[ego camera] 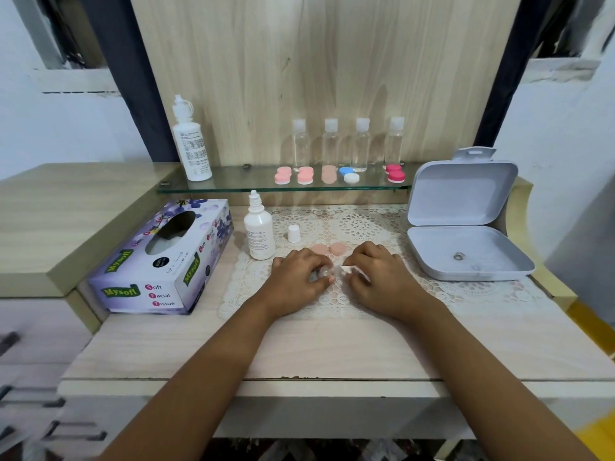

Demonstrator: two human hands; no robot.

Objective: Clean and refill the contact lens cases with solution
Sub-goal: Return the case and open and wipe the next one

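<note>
On the lace mat [366,294] my left hand [296,277] pinches a clear lens case base [323,273] between thumb and fingers. Close beside it, my right hand [376,277] holds a small piece of white tissue [349,269]. Two peach caps [329,249] lie on the mat just beyond my fingers. An uncapped white solution bottle [259,231] stands to the left, and its white cap [294,233] stands beside it.
A tissue box [163,261] lies at the left. An open grey box [466,227] sits at the right. The glass shelf [233,186] carries a tall white bottle [191,144], several clear bottles [346,144] and several coloured lens cases [339,174].
</note>
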